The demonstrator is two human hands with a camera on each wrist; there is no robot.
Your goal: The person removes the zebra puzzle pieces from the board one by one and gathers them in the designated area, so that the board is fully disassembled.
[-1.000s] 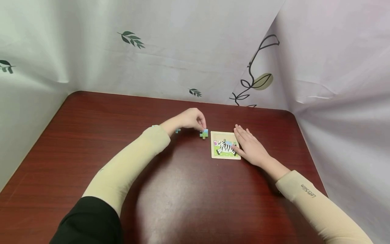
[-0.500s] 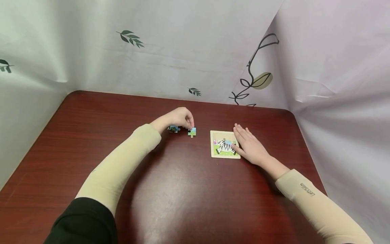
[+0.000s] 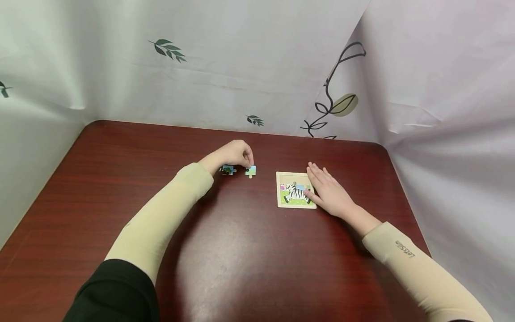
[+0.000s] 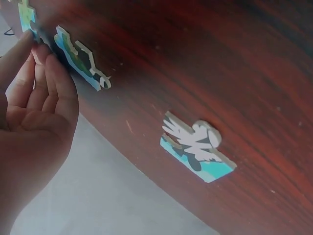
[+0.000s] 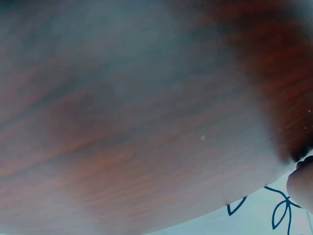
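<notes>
My left hand (image 3: 236, 153) pinches the top of a blue-and-green jigsaw piece (image 3: 251, 171) at the back of the table. Left of it, partly behind the wrist, lies a second jigsaw piece (image 3: 228, 170) with blue and dark green on it. In the left wrist view a third piece (image 4: 198, 149), white, black and blue, lies apart on the wood. My right hand (image 3: 331, 190) lies with straight fingers along the right side of a square zebra puzzle board (image 3: 296, 207), its thumb over the picture. The board's upper part shows bare wood.
A dark red wooden table (image 3: 241, 259) spreads under both arms. White curtain (image 3: 221, 67) with leaf prints hangs right behind its back edge and down both sides.
My left hand has moved left with the jigsaw piece, away from the board, then slightly toward the back. The second piece has come into fuller view. My right hand stays at the board.
</notes>
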